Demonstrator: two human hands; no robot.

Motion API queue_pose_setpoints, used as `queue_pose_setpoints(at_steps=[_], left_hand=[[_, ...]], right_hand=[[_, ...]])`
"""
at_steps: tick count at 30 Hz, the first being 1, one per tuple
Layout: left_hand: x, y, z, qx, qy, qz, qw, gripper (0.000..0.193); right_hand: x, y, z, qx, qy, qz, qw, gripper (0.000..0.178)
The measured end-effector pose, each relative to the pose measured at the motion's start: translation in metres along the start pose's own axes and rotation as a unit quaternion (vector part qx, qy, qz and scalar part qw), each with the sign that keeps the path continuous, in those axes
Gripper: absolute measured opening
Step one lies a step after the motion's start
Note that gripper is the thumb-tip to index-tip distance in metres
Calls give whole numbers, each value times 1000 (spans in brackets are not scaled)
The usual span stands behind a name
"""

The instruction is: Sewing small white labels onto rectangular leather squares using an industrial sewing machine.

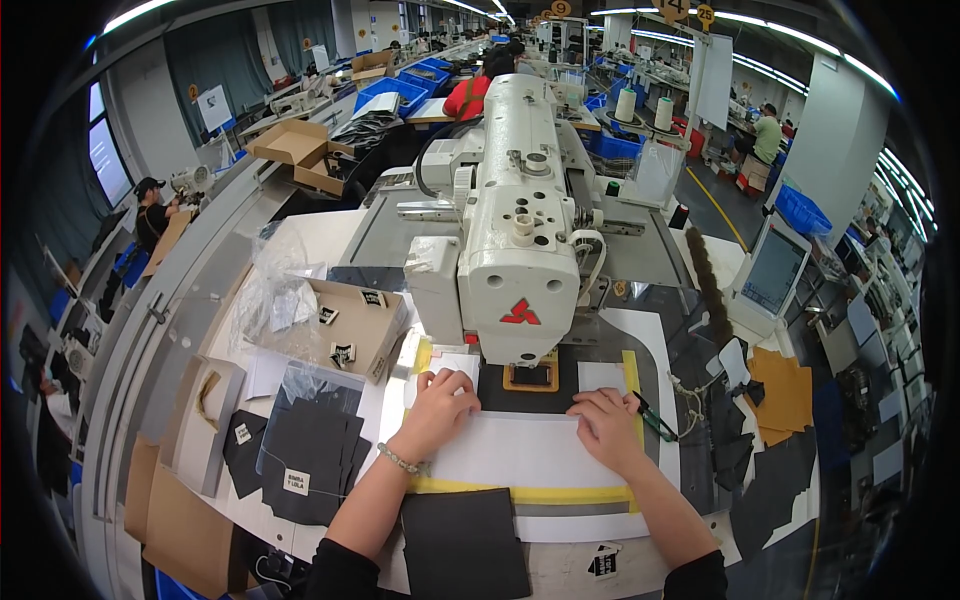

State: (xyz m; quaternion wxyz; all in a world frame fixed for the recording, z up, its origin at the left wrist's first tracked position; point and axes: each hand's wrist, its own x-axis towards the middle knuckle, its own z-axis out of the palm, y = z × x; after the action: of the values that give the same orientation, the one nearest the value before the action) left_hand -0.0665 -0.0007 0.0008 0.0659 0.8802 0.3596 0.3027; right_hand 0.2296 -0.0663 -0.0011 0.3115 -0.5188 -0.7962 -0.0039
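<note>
A black flat panel (530,401) lies beneath the head of a large white sewing machine (520,225), partly under its small orange-yellow clamp frame (513,385). My left hand (440,408) rests with bent fingers at the panel's left side. On the opposite side, my right hand (606,425) lies with fingers extended over the panel's right edge. Both hands touch the work surface, and neither lifts anything. Under them is a white sheet (525,450) bordered by yellow tape (570,495). What lies under the fingertips is partly hidden.
A thin green-and-black tool (657,424) lies beside my right hand. Another black panel (465,548) lies between my forearms. To the left are stacked black pieces (312,450) and a cardboard box (385,335) with small labels. Orange pieces (782,395) and a screen (773,268) stand right.
</note>
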Motion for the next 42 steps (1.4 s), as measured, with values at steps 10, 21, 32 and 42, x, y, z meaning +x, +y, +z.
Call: queue_pose_setpoints(at_steps=[10, 21, 32, 42], left_hand=[[1, 0, -4, 16, 3, 0, 1000, 32], [2, 5, -2, 75, -38, 44, 996, 23], [0, 9, 0, 93, -67, 41, 993, 21], [4, 9, -1, 93, -78, 22, 992, 23]], right_hand=[[-1, 2, -3, 29, 17, 52, 998, 27], [6, 5, 4, -14, 27, 4, 1000, 20], [14, 8, 10, -38, 44, -8, 998, 25], [14, 15, 9, -15, -14, 32, 999, 28]])
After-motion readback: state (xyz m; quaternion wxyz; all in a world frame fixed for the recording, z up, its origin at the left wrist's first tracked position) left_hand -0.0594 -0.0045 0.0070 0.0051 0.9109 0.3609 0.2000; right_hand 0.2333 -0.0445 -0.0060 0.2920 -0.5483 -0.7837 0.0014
